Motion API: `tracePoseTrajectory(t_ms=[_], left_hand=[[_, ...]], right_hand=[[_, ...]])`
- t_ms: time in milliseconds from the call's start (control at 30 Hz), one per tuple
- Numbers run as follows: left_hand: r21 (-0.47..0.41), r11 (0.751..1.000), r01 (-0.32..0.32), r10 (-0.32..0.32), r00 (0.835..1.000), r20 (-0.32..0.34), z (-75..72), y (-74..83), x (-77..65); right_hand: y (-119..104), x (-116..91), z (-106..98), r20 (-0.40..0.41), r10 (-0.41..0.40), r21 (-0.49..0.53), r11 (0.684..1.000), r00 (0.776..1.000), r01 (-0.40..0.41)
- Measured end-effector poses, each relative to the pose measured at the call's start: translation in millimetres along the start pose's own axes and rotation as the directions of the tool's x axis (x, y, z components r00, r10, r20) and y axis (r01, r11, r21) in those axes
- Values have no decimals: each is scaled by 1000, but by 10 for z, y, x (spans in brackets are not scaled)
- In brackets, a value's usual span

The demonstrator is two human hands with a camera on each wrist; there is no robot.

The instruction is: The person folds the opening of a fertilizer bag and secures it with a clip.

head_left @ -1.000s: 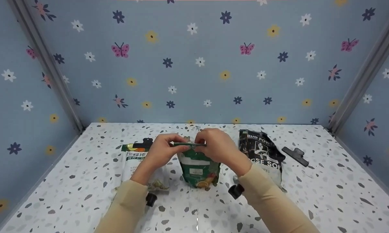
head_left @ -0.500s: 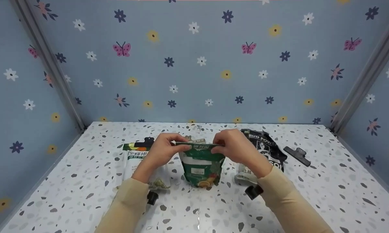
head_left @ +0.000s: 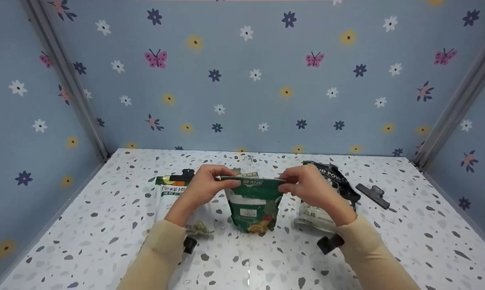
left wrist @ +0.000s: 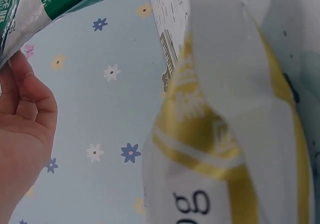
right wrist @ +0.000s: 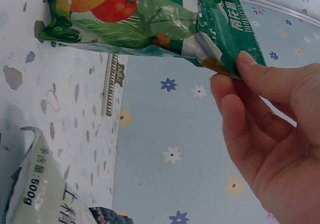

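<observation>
One green bag [head_left: 253, 206] stretches from left hand [head_left: 207, 183] to right hand [head_left: 309, 187].

Head cam's up high, aimed forward and down. Wrist cams sit closer, tipped sideways, both catching the glossy green plastic pouch [right wrist: 155, 24].

Bags, three: one green bag [head_left: 254, 205], one white bag [head_left: 168, 200] and one black-topped bag [head_left: 338, 183]. Two black clips [head_left: 372, 195], two hands (one left hand [head_left: 207, 184], one right hand [head_left: 309, 185]), two beige sleeves [head_left: 155, 255], two black wrist mounts [head_left: 330, 243] and one speckled table [head_left: 274, 257] are shown.
</observation>
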State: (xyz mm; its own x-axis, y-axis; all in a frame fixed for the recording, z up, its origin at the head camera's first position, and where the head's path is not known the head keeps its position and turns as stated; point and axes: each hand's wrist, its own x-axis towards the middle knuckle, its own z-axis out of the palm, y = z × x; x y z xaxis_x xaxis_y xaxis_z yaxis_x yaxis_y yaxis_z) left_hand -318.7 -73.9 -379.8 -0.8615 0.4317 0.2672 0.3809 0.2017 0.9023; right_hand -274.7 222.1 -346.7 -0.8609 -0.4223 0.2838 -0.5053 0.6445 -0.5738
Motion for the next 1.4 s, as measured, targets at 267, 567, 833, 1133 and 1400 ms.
tracePoseTrajectory(t_ms=[267, 567, 833, 1133, 1400], left_hand=[[37, 999, 8, -8, 1000, 1, -72, 38, 58], [77, 990, 119, -114, 991, -67, -157, 114, 264], [291, 928, 231, -190, 968, -162, -119, 162, 586], [554, 789, 266, -236, 963, -128, -63, -24, 777], [697, 657, 287, -282, 951, -126, 93, -272, 908]], right_hand=[[42, -33, 25, -3, 70, 92, 993, 998, -69], [34, -57, 61, -1, 3, 96, 995, 1000, -3], [43, -76, 57, -16, -6, 95, 995, 1000, 7], [54, -76, 62, -35, -46, 86, 995, 998, 49], [73, -79, 73, -53, -49, 81, 995, 997, 53]])
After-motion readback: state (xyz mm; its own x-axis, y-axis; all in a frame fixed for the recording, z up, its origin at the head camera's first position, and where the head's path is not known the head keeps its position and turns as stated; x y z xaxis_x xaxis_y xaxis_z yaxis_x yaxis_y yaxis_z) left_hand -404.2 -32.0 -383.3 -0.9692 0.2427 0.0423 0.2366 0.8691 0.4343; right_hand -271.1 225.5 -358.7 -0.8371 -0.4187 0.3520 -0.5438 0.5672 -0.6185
